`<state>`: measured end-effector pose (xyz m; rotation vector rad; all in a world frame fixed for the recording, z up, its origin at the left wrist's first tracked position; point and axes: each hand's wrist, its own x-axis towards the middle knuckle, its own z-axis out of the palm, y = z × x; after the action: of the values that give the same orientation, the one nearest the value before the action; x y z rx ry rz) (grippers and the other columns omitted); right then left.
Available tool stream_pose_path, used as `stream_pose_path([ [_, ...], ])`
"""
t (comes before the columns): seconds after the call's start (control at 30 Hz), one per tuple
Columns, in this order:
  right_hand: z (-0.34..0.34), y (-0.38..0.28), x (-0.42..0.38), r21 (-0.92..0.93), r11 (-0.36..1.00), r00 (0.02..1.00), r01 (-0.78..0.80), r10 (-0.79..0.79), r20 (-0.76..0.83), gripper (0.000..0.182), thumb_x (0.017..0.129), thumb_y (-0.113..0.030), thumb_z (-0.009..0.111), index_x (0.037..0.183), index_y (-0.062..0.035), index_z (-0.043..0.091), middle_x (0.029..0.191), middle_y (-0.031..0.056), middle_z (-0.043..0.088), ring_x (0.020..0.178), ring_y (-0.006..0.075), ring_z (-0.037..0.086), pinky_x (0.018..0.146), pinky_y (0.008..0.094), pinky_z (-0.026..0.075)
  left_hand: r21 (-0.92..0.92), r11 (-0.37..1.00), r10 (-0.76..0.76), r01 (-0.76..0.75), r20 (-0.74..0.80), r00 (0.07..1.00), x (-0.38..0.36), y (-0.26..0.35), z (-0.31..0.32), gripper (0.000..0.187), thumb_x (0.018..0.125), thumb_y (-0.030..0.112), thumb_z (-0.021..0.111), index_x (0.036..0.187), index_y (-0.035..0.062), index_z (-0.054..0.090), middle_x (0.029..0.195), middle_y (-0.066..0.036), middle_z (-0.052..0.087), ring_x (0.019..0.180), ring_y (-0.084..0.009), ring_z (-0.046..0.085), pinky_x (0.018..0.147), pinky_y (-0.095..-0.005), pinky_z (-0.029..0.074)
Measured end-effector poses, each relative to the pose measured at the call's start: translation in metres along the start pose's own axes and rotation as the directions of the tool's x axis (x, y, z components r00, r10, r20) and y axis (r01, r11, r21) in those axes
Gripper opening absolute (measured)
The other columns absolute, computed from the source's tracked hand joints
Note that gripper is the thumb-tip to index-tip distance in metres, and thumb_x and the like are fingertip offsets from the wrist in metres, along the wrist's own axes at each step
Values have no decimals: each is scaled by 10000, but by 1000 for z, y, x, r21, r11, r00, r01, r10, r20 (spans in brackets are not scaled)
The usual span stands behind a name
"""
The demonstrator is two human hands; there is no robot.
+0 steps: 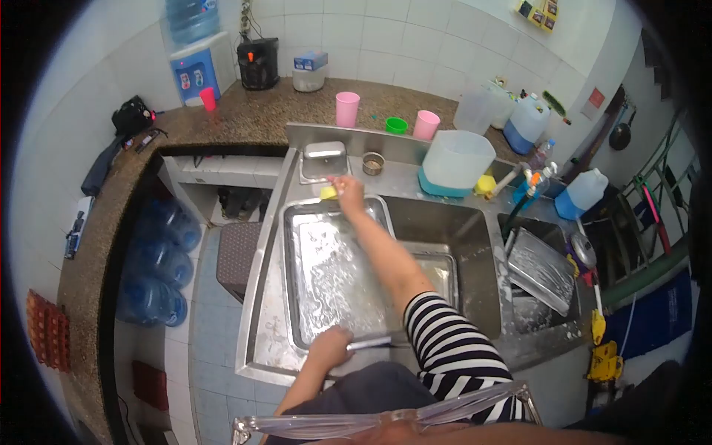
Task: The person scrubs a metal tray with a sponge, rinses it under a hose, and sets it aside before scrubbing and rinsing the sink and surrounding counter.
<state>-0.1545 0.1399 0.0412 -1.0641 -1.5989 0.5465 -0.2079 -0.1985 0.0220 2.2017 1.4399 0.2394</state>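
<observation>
A large rectangular metal tray (326,274), wet and streaked with suds, lies across the left side of the sink counter and overlaps the basin edge. My left hand (331,348) is closed on its near rim. At the tray's far edge, my right hand (348,196) is closed on a small yellow sponge (328,193), which pokes out to the left of the fingers. Just beyond that hand sit a small metal container (325,162) and a round metal cup (373,163).
The sink basin (475,230) holds another metal tray (443,271). A foil-like pan (540,271) leans in the right basin. A big translucent tub (456,159) of blue-green liquid stands behind. Pink cups (347,110) line the stone counter (259,111). Water bottles (159,259) are below left.
</observation>
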Motion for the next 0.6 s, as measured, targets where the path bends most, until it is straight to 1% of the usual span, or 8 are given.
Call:
stream_pose_path([
  [0.03, -26, -3, -12, -18, 1000, 1000, -15, 15, 0, 238, 766, -263, 617, 719, -31, 643, 643, 188, 571, 611, 327, 564, 576, 392, 424, 12, 1000, -13, 13, 4, 1000, -1, 1, -1, 246, 641, 222, 684, 776, 40, 588, 817, -119, 578, 865, -290, 548, 737, -383, 470],
  [0.1, -78, -10, -35, -195, 959, 924, 205, -124, 363, 210, 740, -251, 634, 759, -43, 638, 753, 183, 597, 681, 312, 576, 626, 386, 443, 16, 1000, 19, -18, -41, 999, 1, -3, 4, 243, 638, 218, 685, 772, 39, 589, 815, -120, 576, 870, -291, 547, 741, -381, 468],
  [0.23, -168, -42, -141, -520, 546, 619, 657, 5, 786, 294, 683, -257, 661, 921, -89, 624, 1014, 152, 535, 958, 307, 504, 809, 367, 444, 53, 998, 28, -23, -84, 996, -1, 1, 2, 237, 631, 216, 688, 743, 27, 600, 814, -140, 587, 826, -305, 559, 751, -389, 463],
  [0.33, -211, -49, -188, -447, 603, 664, 661, -193, 722, 302, 662, -220, 665, 927, -90, 601, 880, 110, 586, 957, 290, 515, 792, 393, 419, 96, 995, 41, -34, -73, 996, -2, 3, -1, 231, 642, 224, 675, 730, 24, 601, 793, -137, 588, 822, -304, 559, 744, -387, 465],
  [0.37, -222, -54, -203, -463, 599, 677, 653, -188, 712, 302, 662, -220, 665, 927, -90, 601, 880, 110, 586, 957, 290, 515, 792, 393, 419, 108, 994, 37, -28, -75, 997, -3, 4, -3, 229, 647, 226, 670, 731, 25, 601, 790, -134, 589, 823, -303, 559, 743, -385, 465],
  [0.43, -245, -73, -232, -300, 852, 526, 429, 34, 850, 229, 709, -175, 643, 919, -93, 602, 913, 82, 600, 944, 278, 521, 786, 395, 404, 171, 983, 81, -69, -64, 995, -5, 6, -2, 214, 662, 227, 654, 735, 33, 603, 782, -130, 588, 813, -296, 558, 730, -383, 468],
  [0.53, -262, -73, -255, -156, 965, 711, 211, -42, 702, 181, 711, -134, 650, 886, -103, 618, 860, 71, 598, 933, 293, 503, 815, 381, 389, 230, 955, 220, -188, -122, 968, -6, 4, -2, 162, 687, 199, 615, 713, 43, 578, 762, -110, 583, 788, -282, 557, 692, -384, 471],
  [0.6, -271, -73, -264, -137, 958, 794, 252, -123, 595, 149, 741, -124, 629, 883, -84, 606, 872, 85, 587, 929, 285, 511, 814, 376, 382, 254, 942, 253, -218, -114, 961, -2, 14, 0, 145, 694, 185, 601, 709, 43, 572, 761, -108, 582, 791, -280, 557, 688, -385, 471],
])
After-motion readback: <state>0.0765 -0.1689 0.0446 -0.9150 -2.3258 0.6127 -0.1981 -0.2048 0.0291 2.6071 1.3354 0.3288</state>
